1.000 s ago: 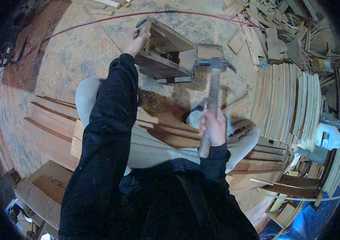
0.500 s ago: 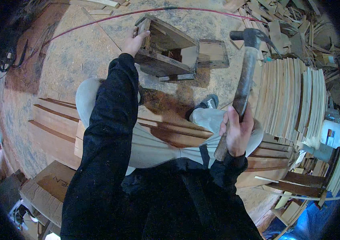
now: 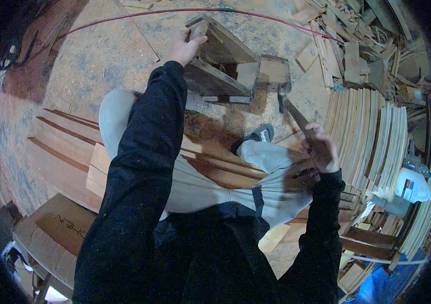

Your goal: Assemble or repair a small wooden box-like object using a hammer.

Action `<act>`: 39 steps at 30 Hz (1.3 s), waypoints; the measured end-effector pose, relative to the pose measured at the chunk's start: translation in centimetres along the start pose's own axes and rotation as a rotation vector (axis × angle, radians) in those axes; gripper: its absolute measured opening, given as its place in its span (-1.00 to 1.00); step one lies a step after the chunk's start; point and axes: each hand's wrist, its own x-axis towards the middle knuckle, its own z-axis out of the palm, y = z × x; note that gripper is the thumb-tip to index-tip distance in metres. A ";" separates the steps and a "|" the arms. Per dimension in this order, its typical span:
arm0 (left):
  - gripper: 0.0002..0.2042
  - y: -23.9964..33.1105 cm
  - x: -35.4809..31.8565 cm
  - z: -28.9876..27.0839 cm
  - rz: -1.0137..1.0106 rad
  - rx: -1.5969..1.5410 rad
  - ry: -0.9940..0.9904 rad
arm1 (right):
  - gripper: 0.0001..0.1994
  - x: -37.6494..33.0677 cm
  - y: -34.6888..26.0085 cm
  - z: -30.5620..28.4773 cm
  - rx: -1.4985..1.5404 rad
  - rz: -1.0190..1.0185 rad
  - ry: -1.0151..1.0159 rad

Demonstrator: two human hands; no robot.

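Observation:
An open wooden box (image 3: 215, 80) with weathered boards stands on the dusty floor in front of me. My left hand (image 3: 186, 46) grips its near-left upper end, thumb over the board's edge. In my right hand (image 3: 322, 147) is a claw hammer (image 3: 296, 114), fingers wrapped round its handle. The hammer's dark head is lowered and lies to the right of the box, apart from it in the picture. Just beyond the box's right end sits a smaller wooden frame piece (image 3: 273, 71). The inside of the box is partly in shadow.
Stacked boards (image 3: 362, 137) stand at the right, with scrap wood (image 3: 337, 55) heaped behind them. A red hose (image 3: 175, 13) crosses the floor at the far side. Long planks (image 3: 63, 157) lie under my legs; a cardboard box (image 3: 53, 223) is at the near left.
The hammer has swung down from its raised position, its head now pointing away and low. My right hand has shifted outward to the right; my left hand stays on the box.

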 end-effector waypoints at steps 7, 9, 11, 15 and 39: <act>-0.36 0.8 -0.7 0.2 0.007 -0.021 0.003 | -0.52 2.7 -2.3 3.0 0.021 -0.101 0.157; -0.37 0.3 -0.7 -0.1 -0.015 -0.004 0.032 | -0.64 3.1 -2.5 3.4 -0.321 -0.192 0.289; -0.36 0.6 -0.4 0.2 -0.038 -0.043 0.020 | -0.89 4.2 -2.4 4.1 -0.673 -0.500 0.471; -0.32 0.7 -0.8 0.0 -0.007 -0.041 -0.048 | -0.84 4.5 -3.7 4.8 -0.651 -0.800 0.474; -0.37 -0.7 0.1 -1.2 -0.095 -0.152 -0.060 | -0.74 17.5 1.8 -4.6 1.063 -0.619 0.807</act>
